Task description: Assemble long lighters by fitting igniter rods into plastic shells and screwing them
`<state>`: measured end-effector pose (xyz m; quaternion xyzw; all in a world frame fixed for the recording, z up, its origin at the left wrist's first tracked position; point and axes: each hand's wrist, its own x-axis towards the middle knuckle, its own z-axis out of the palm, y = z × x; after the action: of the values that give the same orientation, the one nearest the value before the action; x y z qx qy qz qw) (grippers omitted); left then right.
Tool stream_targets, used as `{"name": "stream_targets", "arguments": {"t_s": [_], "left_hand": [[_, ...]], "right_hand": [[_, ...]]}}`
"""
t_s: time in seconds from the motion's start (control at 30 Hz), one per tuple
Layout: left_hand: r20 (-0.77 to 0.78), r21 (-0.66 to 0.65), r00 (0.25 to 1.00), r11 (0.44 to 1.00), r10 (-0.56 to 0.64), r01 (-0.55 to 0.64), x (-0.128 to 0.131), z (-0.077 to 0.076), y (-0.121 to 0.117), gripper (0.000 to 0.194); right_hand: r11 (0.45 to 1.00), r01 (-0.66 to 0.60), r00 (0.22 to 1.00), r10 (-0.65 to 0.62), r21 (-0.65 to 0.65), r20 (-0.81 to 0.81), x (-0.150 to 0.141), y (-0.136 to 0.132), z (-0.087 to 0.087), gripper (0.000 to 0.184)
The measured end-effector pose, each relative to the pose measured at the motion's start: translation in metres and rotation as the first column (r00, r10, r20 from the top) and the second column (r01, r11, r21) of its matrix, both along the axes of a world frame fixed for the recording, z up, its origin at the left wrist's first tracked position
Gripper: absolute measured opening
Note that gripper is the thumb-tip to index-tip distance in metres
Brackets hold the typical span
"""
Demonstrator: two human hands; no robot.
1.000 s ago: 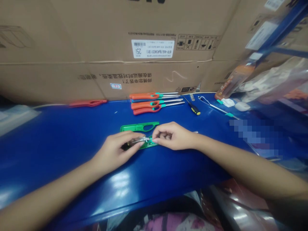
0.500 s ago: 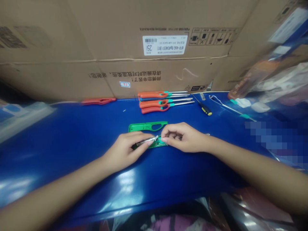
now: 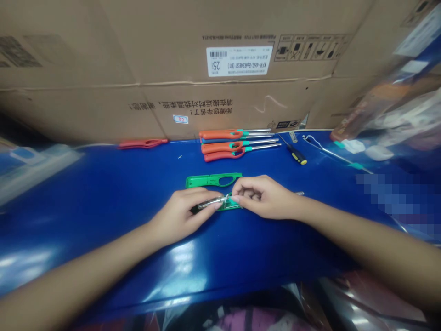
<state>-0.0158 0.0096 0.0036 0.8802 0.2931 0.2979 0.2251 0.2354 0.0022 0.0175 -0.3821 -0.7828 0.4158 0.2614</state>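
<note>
My left hand (image 3: 177, 216) pinches a clear lighter fuel tank (image 3: 209, 202) between thumb and fingers, and its whitish tip points right. Opposite it, my right hand (image 3: 265, 197) is closed, with thumb and forefinger pinched by the tank's tip; what they grip is too small to make out. Under both hands lies a green lighter shell half (image 3: 231, 207) with a teal part and a thin wire in it, partly hidden by the fingers. Just beyond lies the other green shell half (image 3: 203, 181), its hollow side up and its finger loop to the right.
Several orange and red lighters (image 3: 223, 148) with metal tubes lie farther back. A red shell piece (image 3: 143, 143) is at their left, a black-and-yellow screwdriver (image 3: 296, 155) at their right, then a lighter tube with wire (image 3: 336, 155). A cardboard box (image 3: 103, 110) walls off the back.
The view has shifted slightly. The fuel tank has turned a little in my left hand and shows darker; both hands stay almost in place over the green shell half.
</note>
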Motion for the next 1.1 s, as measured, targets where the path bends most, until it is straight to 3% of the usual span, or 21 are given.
{"name": "stream_targets", "arguments": {"t_s": [0.83,1.1], "left_hand": [[-0.010,0.030,1.000,0.999,-0.022,0.022,-0.0009,0.0001,0.0009,0.020],[-0.005,0.033,1.000,0.999,-0.026,0.027,-0.0013,0.0003,0.0002,0.021]], "right_hand": [[0.999,-0.037,0.999,0.037,-0.019,0.024,0.0015,0.0021,0.0012,0.012],[0.996,-0.022,1.000,0.021,-0.081,-0.009,0.0010,0.0030,-0.0025,0.013]]}}
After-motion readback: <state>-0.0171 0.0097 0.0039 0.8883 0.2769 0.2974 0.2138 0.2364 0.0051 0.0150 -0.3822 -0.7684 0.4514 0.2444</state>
